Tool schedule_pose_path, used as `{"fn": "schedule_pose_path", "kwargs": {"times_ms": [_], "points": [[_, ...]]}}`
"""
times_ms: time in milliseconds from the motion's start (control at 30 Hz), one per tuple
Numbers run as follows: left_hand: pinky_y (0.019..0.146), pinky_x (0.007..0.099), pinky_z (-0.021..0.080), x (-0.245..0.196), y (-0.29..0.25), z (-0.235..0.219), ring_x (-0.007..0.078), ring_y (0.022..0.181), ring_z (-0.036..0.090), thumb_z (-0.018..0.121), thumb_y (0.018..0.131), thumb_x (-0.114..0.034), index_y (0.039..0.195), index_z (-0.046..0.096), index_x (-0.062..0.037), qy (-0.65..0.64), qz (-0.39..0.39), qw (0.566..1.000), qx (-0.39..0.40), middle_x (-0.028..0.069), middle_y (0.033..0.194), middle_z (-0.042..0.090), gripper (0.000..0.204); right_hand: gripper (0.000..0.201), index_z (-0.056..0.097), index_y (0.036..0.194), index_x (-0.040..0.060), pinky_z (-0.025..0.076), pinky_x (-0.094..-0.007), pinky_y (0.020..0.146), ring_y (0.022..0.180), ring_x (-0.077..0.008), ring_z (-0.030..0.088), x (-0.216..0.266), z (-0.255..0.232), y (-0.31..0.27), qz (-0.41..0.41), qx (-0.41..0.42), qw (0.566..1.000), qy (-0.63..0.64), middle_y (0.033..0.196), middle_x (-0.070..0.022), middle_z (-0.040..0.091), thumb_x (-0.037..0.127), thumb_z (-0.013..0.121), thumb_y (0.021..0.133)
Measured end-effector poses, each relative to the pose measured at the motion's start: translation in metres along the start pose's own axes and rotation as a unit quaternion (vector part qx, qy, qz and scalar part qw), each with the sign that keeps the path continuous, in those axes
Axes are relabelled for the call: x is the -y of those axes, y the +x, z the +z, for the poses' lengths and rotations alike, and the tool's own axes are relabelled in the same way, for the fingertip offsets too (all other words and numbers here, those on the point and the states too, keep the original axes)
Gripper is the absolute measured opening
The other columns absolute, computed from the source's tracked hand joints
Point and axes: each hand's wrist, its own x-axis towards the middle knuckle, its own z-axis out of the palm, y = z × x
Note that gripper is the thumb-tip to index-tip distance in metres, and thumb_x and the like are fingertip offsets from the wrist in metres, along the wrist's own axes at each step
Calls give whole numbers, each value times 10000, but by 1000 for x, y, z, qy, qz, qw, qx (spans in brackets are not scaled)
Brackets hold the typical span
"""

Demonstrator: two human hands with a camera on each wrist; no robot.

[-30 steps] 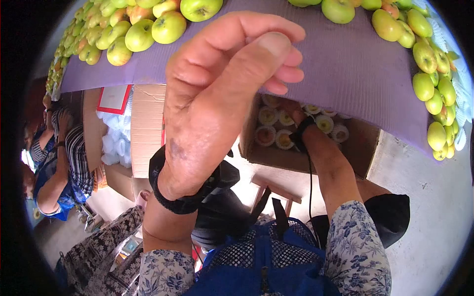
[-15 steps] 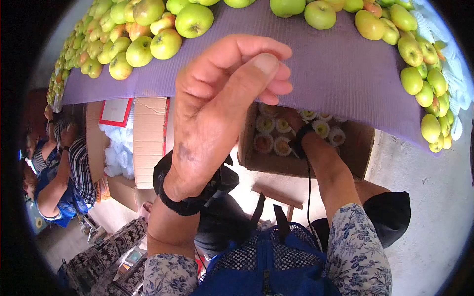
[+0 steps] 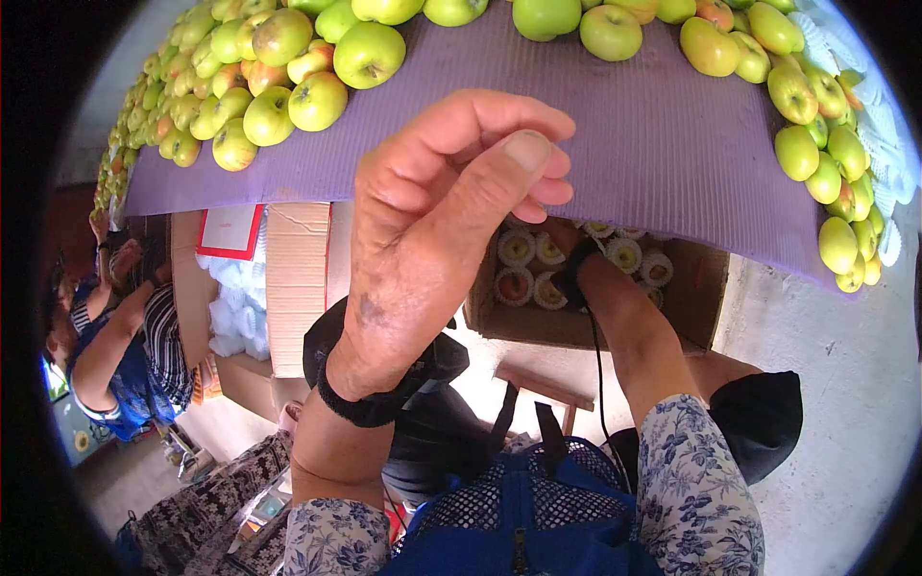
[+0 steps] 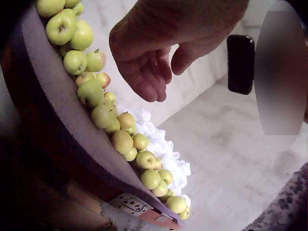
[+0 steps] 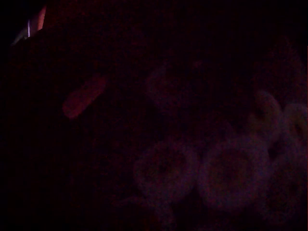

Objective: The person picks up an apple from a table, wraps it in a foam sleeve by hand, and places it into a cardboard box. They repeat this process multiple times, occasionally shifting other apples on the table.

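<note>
At far left stood a foam box [image 3: 298, 288], with loose apples [image 3: 370, 55] above it along the sheet [image 3: 576, 125].

The left hand [image 3: 423, 250] was raised in front of the sheet, between the two banks of apples. Its fingers were loosely bent, thumb near the fingertips, with nothing in them. In the left wrist view, the apples lay beside and below those fingers, apart from them.

The netted apples [image 3: 517, 248] sat in rows in an open box [image 3: 701, 288], partly under the sheet's edge, to the right of the left hand. They were round, with no long axis to match; the box's longer side ran roughly left to right. The right hand [image 3: 562, 233] was much the nearer, reaching in among them, with nets on both sides of its wrist. Whether its fingers gripped one could not be told: the sheet hid them, and the right wrist view was nearly black.
</note>
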Motion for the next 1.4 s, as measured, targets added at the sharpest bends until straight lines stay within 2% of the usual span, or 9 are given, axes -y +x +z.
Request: {"fn": "schedule_pose_path", "kwargs": {"times_ms": [733,967,1000,1033,1067,1133,1200,1267,1400], "points": [[711,267,516,-3,6,3,152,792,646,497,958,-139,1055,637,3,2,15,1000,3,82,897,666,221,677,527,1227,6,516,-391,786,1010,-266,582,3,-1,18,-59,-57,994,-66,1180,-163,559,388,748,713],[702,262,513,4,14,12,144,789,646,519,951,-137,1041,643,-12,-12,25,999,26,61,884,663,197,667,537,1215,3,514,-392,789,1004,-264,584,-11,-36,-10,-117,-107,979,-129,1172,-163,565,390,747,713],[701,262,512,4,16,14,144,789,645,524,950,-143,1039,644,-17,-12,17,999,29,58,881,662,195,667,537,1215,3,514,-392,789,1004,-264,584,15,-50,-17,-123,-116,976,-136,1172,-163,565,390,747,713],[696,260,510,5,17,16,143,787,644,532,947,-154,1039,644,-21,-12,19,999,32,54,879,660,197,564,562,1187,29,491,-379,786,974,-241,578,61,-67,-32,38,53,980,-188,1115,-128,598,375,708,767],[696,260,510,7,18,18,143,787,644,532,947,-154,1039,644,-21,-17,30,999,39,54,879,660,197,464,586,1159,54,468,-366,783,945,-218,573,90,-80,-45,198,216,928,-228,1059,-94,631,359,669,820],[694,259,508,9,20,24,140,782,641,538,944,-166,1039,644,-21,-18,19,999,47,50,875,658,203,367,620,1045,56,476,-367,736,867,-190,581,77,-87,-62,106,231,941,-222,956,-78,644,351,670,834],[692,261,507,6,19,32,137,774,637,540,942,-169,1040,641,-20,-16,28,998,54,50,872,656,206,337,612,1045,54,477,-364,752,876,-188,585,76,-96,-80,12,276,943,-183,979,-92,644,328,652,853],[690,260,506,8,22,39,134,773,634,538,941,-165,1042,639,-22,-13,11,998,56,48,868,654,202,344,605,1093,57,474,-375,783,913,-237,600,120,-112,-101,-19,323,919,-226,994,-122,647,318,618,871],[681,256,508,11,27,50,135,770,632,532,941,-158,1031,637,-29,-21,12,997,67,46,864,649,189,358,585,1146,48,473,-391,813,937,-279,614,200,-138,-141,4,325,911,-252,1001,-142,650,261,627,861]]}}
